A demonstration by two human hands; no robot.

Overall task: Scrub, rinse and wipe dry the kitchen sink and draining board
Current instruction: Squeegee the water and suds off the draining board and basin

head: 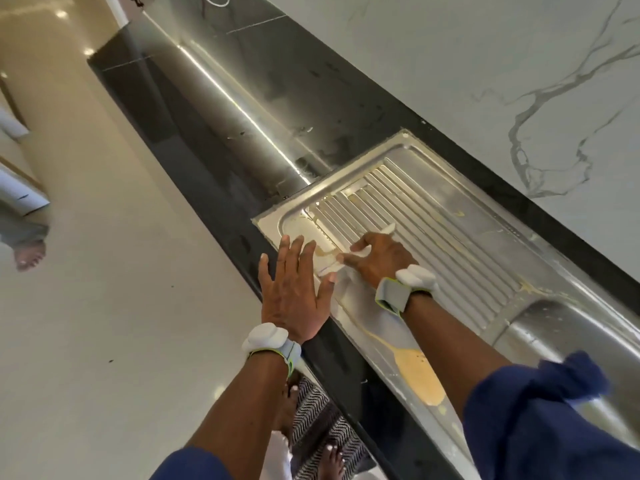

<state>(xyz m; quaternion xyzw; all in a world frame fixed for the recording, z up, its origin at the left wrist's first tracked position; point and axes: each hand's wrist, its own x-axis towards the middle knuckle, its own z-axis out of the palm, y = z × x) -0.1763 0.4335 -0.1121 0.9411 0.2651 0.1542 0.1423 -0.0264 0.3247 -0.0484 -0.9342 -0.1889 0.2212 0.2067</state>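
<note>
The steel draining board [433, 216] with raised ribs runs diagonally across the black counter. A yellow-brown puddle [419, 375] lies on its flat near rim, with a thin trail towards the corner. My right hand [377, 259] presses a white cloth [356, 282] flat on the board's near left corner. My left hand [294, 296] hovers with spread fingers over the counter edge beside that corner, holding nothing. The sink bowl [568, 341] shows at the right, partly hidden by my blue sleeve.
Black counter [221, 109] stretches away to the upper left. White marble-look wall [450, 64] behind the sink. Small yellow specks [530, 287] dot the board near the bowl. A patterned mat [318, 420] and my bare feet below; another person's foot [29, 254] at far left on the floor.
</note>
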